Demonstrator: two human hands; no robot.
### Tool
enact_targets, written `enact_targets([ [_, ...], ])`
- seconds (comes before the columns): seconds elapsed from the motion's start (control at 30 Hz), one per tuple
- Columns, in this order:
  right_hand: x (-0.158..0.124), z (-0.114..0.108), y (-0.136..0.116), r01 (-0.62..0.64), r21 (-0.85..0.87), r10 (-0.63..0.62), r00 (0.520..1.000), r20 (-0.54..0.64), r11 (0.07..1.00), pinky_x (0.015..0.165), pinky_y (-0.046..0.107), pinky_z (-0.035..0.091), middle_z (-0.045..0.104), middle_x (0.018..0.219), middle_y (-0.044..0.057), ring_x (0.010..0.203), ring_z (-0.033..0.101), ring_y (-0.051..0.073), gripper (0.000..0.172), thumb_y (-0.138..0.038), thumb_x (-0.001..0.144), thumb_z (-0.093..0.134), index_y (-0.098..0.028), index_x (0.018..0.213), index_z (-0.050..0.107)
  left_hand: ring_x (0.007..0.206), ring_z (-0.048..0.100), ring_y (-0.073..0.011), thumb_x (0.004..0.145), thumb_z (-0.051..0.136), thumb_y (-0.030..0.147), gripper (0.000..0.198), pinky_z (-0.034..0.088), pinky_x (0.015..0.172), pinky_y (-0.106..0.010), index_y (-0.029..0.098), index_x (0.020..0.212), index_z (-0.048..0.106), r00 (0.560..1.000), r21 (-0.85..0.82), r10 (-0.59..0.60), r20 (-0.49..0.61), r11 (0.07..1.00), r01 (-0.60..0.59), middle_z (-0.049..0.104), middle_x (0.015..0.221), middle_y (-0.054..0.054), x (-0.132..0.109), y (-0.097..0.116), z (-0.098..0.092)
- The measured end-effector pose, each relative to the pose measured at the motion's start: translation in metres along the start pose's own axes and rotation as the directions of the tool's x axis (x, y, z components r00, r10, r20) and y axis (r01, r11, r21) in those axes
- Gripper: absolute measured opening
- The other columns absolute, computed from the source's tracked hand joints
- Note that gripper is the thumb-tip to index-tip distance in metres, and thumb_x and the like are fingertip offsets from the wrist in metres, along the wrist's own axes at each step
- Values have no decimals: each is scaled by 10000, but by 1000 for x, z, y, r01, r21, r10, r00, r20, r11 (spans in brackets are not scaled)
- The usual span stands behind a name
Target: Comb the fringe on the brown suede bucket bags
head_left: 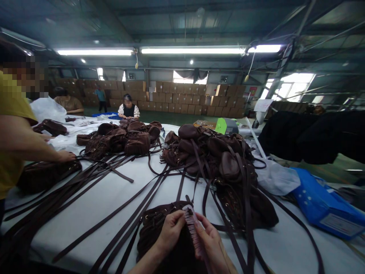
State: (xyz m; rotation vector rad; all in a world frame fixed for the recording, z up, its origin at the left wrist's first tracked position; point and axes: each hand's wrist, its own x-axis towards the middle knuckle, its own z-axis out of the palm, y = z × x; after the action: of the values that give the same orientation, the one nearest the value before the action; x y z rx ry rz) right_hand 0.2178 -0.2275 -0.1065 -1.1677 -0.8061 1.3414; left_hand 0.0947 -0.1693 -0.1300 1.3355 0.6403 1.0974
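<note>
At the near edge of the white tabletop (94, 213): one brown bag (155, 228), soft and suede-like, top gathered. Its lower part is cut off by the frame and partly covered by the wearer's forearms. Left hand (171, 228): fingers curled down and closed on the bag's gathered fabric, just beside the brush. Right hand (210, 239): closed around a pink brush (193, 225), bristles showing along its length, handle end hidden under palm and wrist. The two hands sit close together with the brush between them. Long brown straps (114, 190) fan across the tabletop toward the near edge; which strap belongs to which bag cannot be told. Behind, centre: a large pile of bags (216, 152) of like colour, number not countable. Farther left: a second pile (122, 139). Left edge: a co-worker in a yellow top, mostly cut off, with the co-worker's hand (67, 156) resting on another dark bag (48, 173). Right: a crumpled clear plastic bag (276, 177), a blue packet (322, 205) with an unreadable label, and dark cloth (313, 137) of unclear shape. Far back: stacked cartons (185, 97) and a seated person (129, 108), too small for detail.
</note>
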Motion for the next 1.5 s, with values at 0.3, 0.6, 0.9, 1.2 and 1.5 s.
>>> enact_targets([
  [0.3, -41, -3, 2, 19, -37, -18, 999, 32, 999, 657, 297, 564, 704, 724, 49, 683, 677, 199, 648, -594, 669, 745, -162, 1142, 643, 486, 398, -67, 626, 731, 561, 451, 337, 491, -192, 162, 645, 523, 818, -386, -267, -510, 921, 60, 472, 547, 57, 40, -41, -34],
  [0.6, -4, -29, 7, 6, -159, -52, 957, -286, 987, 290, 207, 323, 470, 414, -103, 305, 409, 106, 974, -700, 603, 697, -99, 1325, 439, 634, 417, -93, 862, 576, 459, 361, 342, 628, -221, 149, 685, 520, 993, -89, -109, -37, 990, 105, 494, 663, 25, 2, -16, -25],
  [0.9, 23, 9, 28, -24, -90, 2, 973, -229, 996, 293, 204, 314, 482, 417, -101, 310, 374, 92, 927, -664, 628, 697, -96, 1311, 430, 557, 326, -88, 803, 593, 542, 427, 289, 542, -223, 172, 635, 462, 987, 41, -158, -40, 986, 160, 381, 575, 61, 3, -23, -23],
  [1.2, 13, 11, 44, -308, 421, 330, 944, 20, 853, 315, 122, 250, 450, 435, -129, 307, 355, 39, 636, -488, 637, 805, -251, 1159, 529, 541, 313, -104, 817, 479, 649, 556, 251, 522, -252, 181, 523, 417, 991, 326, -40, -129, 942, 80, 335, 541, 36, 9, -27, -12],
  [1.5, -18, 20, 35, -150, 424, 129, 989, 77, 893, 324, 153, 287, 462, 429, -106, 308, 332, 47, 582, -519, 659, 792, -282, 1158, 607, 500, 314, -118, 854, 338, 674, 588, 265, 526, -271, 207, 501, 394, 931, 384, 81, -355, 921, 66, 354, 490, 27, 19, -68, -12],
])
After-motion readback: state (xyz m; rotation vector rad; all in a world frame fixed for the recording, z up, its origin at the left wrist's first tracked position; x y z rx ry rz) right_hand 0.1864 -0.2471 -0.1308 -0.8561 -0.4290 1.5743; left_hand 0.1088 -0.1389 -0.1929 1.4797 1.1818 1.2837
